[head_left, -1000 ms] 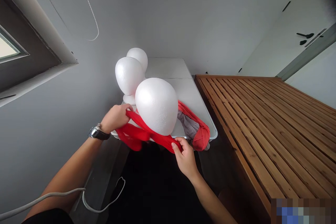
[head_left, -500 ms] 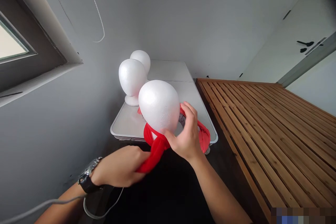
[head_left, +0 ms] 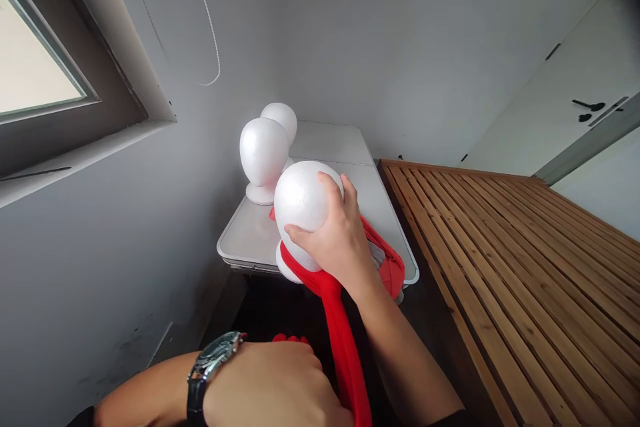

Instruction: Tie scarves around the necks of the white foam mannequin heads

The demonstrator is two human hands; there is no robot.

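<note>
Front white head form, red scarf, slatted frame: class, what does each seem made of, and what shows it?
Front white head form: probably plastic foam, satiny; its surface looks pebbled. Red scarf: soft matt fabric, fibre unclear; it folds and drapes. Slatted frame: apparently wood, low sheen; grain and dark knots show.

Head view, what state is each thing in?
Nearest white head: gripped by right hand.
Red scarf: looped at its neck, running down to left hand.
Two other white heads: bare, upright.
Coral cloth: loosely bunched.
Wristwatch: worn.
Pull cord: hanging.
Door: shut or ajar, unclear.
</note>
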